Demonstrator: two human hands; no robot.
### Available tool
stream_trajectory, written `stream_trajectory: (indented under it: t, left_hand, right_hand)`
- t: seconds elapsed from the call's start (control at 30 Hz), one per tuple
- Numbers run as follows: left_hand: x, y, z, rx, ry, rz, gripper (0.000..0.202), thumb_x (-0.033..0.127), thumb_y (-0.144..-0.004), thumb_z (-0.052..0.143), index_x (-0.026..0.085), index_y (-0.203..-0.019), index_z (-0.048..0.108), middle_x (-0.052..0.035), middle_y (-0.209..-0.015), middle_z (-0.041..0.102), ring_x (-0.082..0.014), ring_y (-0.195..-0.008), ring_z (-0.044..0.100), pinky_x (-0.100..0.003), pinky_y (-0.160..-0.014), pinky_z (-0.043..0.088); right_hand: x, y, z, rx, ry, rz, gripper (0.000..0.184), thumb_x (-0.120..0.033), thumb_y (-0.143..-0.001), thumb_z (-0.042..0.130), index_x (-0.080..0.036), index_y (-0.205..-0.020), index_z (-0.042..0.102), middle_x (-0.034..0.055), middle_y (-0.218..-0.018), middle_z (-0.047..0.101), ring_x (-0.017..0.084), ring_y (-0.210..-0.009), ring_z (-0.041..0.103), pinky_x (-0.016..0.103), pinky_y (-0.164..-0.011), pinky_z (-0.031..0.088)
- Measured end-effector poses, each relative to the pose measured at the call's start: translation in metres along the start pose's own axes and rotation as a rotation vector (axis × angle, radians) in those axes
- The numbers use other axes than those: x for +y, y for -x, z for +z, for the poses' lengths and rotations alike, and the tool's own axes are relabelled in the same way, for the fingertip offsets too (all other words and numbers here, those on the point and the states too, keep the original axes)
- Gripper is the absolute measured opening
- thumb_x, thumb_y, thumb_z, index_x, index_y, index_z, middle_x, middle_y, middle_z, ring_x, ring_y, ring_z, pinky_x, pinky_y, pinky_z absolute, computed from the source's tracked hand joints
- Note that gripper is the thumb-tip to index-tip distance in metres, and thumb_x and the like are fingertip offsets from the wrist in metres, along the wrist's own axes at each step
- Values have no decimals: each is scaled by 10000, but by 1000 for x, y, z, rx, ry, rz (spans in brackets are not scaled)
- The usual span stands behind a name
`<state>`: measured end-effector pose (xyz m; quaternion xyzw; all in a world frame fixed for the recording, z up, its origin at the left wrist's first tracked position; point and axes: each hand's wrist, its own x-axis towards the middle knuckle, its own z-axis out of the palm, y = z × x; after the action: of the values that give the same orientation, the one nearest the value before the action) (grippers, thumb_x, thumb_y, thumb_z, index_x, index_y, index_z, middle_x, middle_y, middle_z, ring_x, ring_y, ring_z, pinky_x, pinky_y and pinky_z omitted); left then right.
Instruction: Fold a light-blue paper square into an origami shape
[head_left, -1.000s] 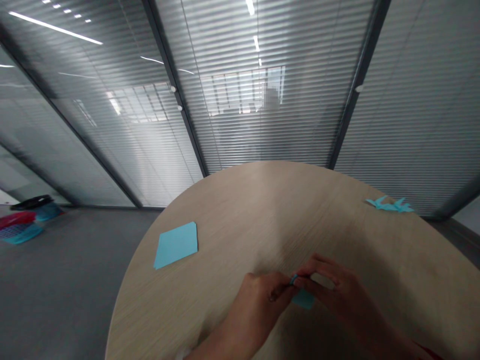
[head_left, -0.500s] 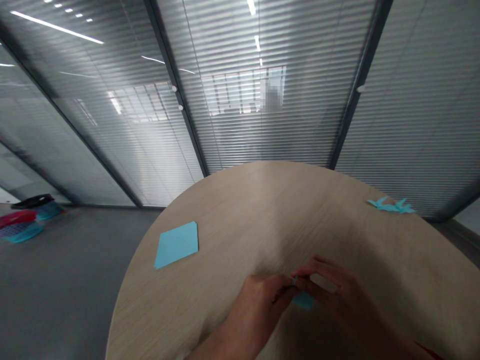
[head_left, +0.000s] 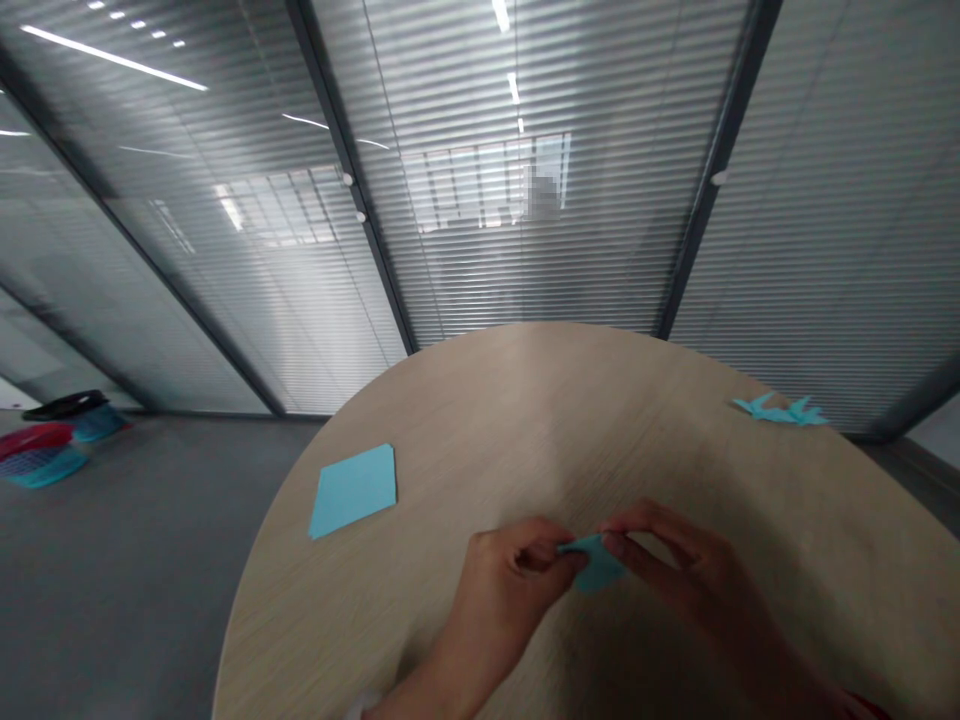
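Note:
A small folded piece of light blue paper (head_left: 598, 566) is held between my two hands, just above the near part of the table. My left hand (head_left: 517, 570) pinches its left end between thumb and fingers. On the other side, my right hand (head_left: 675, 555) grips the upper right corner with thumb and fingertips. The fingers cover parts of the paper's edges, so the exact folds cannot be made out.
A light blue square of paper (head_left: 354, 490) lies at the left of the round wooden table (head_left: 480, 430). Folded blue paper shapes (head_left: 781, 410) rest near the far right edge. Two baskets (head_left: 45, 455) stand on the floor at left, before the glass partition with blinds.
My hands have moved a little apart, showing more of the folded paper between them. The left hand's fingers have shifted along the paper's left end. The other papers stay put.

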<state>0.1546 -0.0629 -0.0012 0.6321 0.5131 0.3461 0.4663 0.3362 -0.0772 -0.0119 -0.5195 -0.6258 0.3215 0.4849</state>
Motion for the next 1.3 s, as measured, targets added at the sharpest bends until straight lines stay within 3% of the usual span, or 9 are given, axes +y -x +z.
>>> stream_trajectory:
  t: [0.2, 0.47, 0.67, 0.93, 1.1, 1.3]
  left_hand:
    - [4, 0, -1, 73, 123, 33, 138, 265, -708, 702, 150, -638, 678, 26, -545, 550, -106, -528, 502, -198, -517, 388]
    - [8, 2, -3, 111, 165, -41, 124, 254, -677, 726, 151, -608, 718, -7, -570, 646, -122, -547, 548, -207, -529, 404]
    - [4, 3, -4, 86, 79, 49, 225, 354, -785, 647, 164, -710, 741, -27, -655, 686, -154, -622, 595, -226, -569, 435]
    - [8, 8, -10, 49, -234, 172, 283, 341, -898, 526, 165, -755, 695, -22, -693, 693, -159, -651, 613, -237, -605, 433]
    - [7, 4, -7, 28, -163, 197, 271, 345, -936, 469, 163, -849, 650, -27, -754, 683, -153, -706, 613, -226, -640, 441]
    - [-1, 3, -2, 47, -256, 291, 352, 314, -958, 426, 157, -678, 571, 6, -606, 549, -116, -570, 492, -214, -540, 361]
  right_hand:
    - [-3, -2, -1, 3, -53, 167, 151, -394, -761, 671, -254, -727, 717, 0, -770, 728, 193, -797, 671, 246, -725, 509]
    - [-6, 1, 0, 24, -153, 199, 127, -383, -728, 707, -261, -698, 724, -15, -740, 721, 187, -779, 656, 233, -715, 491]
    - [-8, -2, 0, 21, -187, 214, 159, -399, -726, 706, -245, -693, 726, -10, -723, 717, 201, -755, 656, 246, -704, 488]
    - [2, -8, -4, -160, -63, 198, 225, -428, -755, 664, -213, -699, 696, 7, -699, 694, 207, -732, 646, 270, -689, 472]
    - [-1, -6, -4, -105, -128, 234, 190, -400, -746, 679, -220, -689, 697, -8, -702, 682, 185, -724, 627, 250, -678, 458]
    - [-5, -7, -1, -90, -270, 305, 175, -384, -708, 714, -218, -654, 705, -17, -658, 666, 170, -696, 605, 240, -658, 448]
